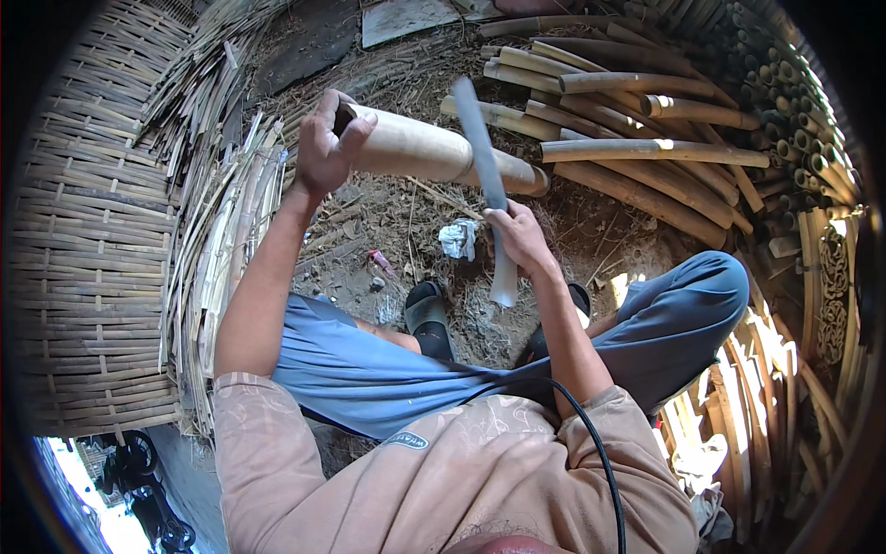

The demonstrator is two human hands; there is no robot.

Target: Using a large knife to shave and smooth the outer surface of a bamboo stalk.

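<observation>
A thick, pale bamboo section lies across the space ahead of me, its hollow end at the left. At that end my left hand is closed round the rim, the thumb lying on the outer wall. My right hand grips a long machete by its handle, whose pale, flared butt sticks out below the fist. The grey blade points away from me and crosses in front of the bamboo near a node ring. Whether blade and bamboo touch, I cannot tell.
Several bamboo poles are piled at the far right, with stacked tube ends beyond. Split strips and a woven bamboo panel stand at the left. A crumpled white scrap lies on the littered ground ahead of my sandals.
</observation>
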